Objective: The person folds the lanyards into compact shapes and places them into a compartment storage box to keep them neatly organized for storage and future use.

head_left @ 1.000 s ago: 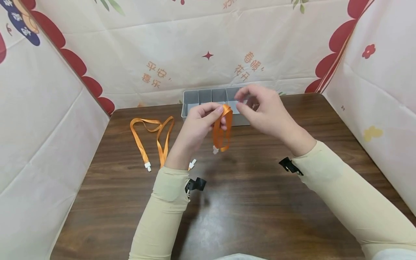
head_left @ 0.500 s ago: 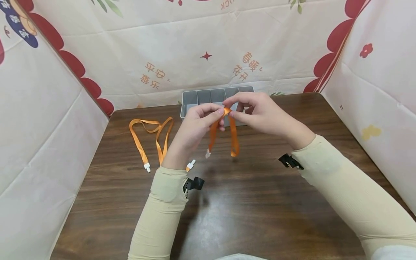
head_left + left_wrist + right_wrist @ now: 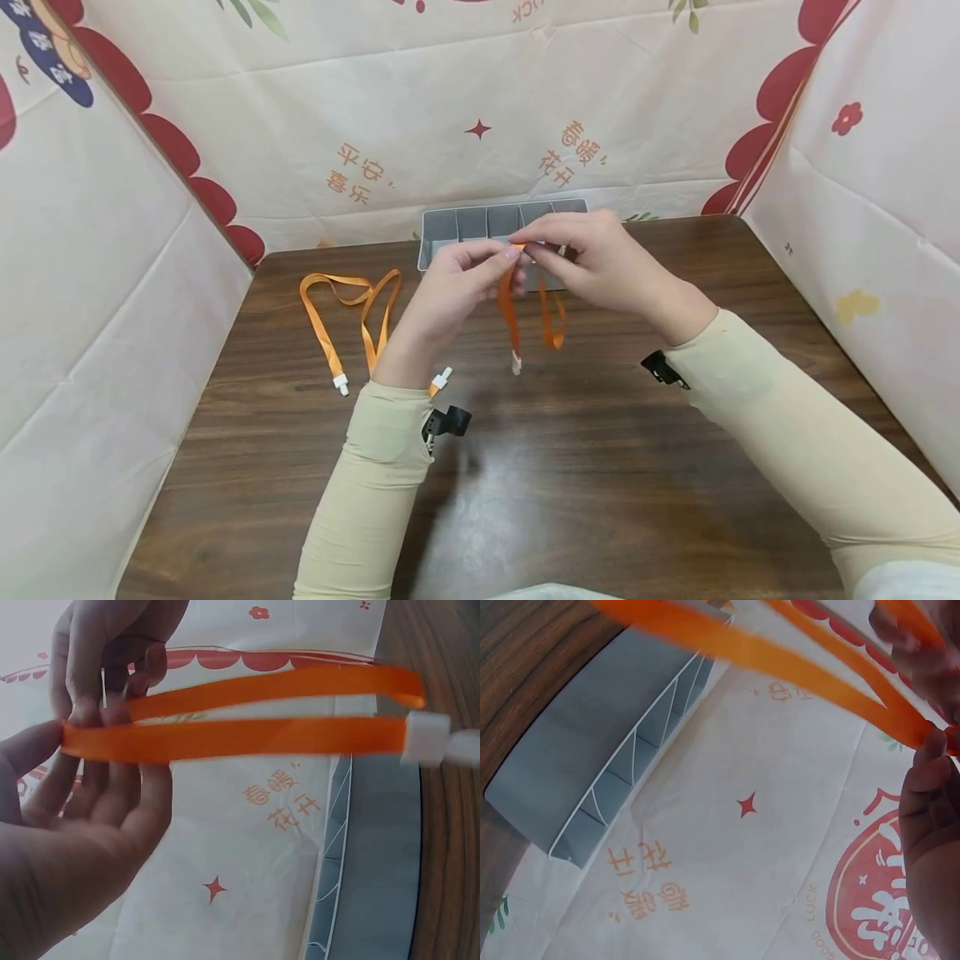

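Between the two hands, over the table, hangs a folded orange lanyard (image 3: 508, 312) with a white plastic clip (image 3: 516, 364) at its lower end. My left hand (image 3: 459, 287) pinches the fold at the top between thumb and fingers. Fingertip to fingertip with it, my right hand (image 3: 603, 262) pinches the same strap from the right. In the left wrist view, two lengths of the lanyard (image 3: 262, 737) stretch away from the fingers, one ending in the clip (image 3: 427, 739). A second orange lanyard (image 3: 318, 325) lies loosely looped on the table, partly hidden behind the left forearm.
A grey divided box (image 3: 422, 242) stands at the table's back edge, behind the hands. White clips (image 3: 341, 384) end the lying lanyard. Printed cloth walls (image 3: 300, 125) enclose the brown wood table (image 3: 570, 483) at the back and both sides.
The right hand has come left from beside the lanyard and now pinches its top fold. The hanging loops have spread apart, one swinging to the right. The left hand has hardly moved.
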A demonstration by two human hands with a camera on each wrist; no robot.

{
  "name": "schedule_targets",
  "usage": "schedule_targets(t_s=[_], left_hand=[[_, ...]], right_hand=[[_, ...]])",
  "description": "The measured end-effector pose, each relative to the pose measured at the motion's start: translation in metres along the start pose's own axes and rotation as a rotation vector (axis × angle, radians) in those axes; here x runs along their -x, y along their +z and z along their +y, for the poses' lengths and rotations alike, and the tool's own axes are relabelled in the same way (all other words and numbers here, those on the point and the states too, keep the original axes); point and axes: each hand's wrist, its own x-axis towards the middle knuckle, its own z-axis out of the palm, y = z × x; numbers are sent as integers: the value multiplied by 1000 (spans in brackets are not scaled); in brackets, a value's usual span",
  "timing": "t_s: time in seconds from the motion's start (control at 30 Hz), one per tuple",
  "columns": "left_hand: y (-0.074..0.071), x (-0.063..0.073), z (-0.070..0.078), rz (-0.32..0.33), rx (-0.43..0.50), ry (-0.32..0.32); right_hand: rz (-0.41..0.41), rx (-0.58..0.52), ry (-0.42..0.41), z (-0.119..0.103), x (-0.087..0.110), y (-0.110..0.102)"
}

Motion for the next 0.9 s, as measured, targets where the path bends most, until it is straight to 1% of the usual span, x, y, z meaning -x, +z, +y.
schedule_targets(t_s=[0.03, 0.1, 0.13, 0.2, 0.23, 0.3, 0.37, 0.4, 0.5, 0.6, 0.7, 0.77, 0.9], left_hand=[[0, 0, 1, 24, -16, 29], [1, 0, 2, 80, -57, 77], [1, 0, 3, 106, -77, 100], [2, 1, 5, 135, -95, 145], [2, 1, 6, 141, -91, 164], [3, 0, 8, 134, -50, 210], [4, -1, 10, 118, -5, 247], [4, -1, 11, 112, 20, 259], [4, -1, 11, 104, 82, 279], [4, -1, 11, 108, 109, 287], [4, -1, 11, 117, 117, 300], [4, -1, 12, 129, 128, 309], [4, -1, 14, 190, 154, 308]], right_hand=[[2, -2, 13, -1, 0, 1], [0, -38, 71, -2, -1, 2], [-2, -67, 109, -3, -1, 3], [-14, -162, 204, -6, -2, 5], [-22, -213, 253, -8, -2, 6], [-35, -302, 337, -12, -3, 10], [-31, -354, 394, -14, -5, 14], [-22, -358, 407, -15, -6, 16], [30, -331, 401, -16, -9, 25], [89, -286, 396, -17, -10, 31], [129, -268, 409, -20, -9, 36], [154, -289, 420, -23, -9, 39], [231, -375, 424, -30, -7, 46]])
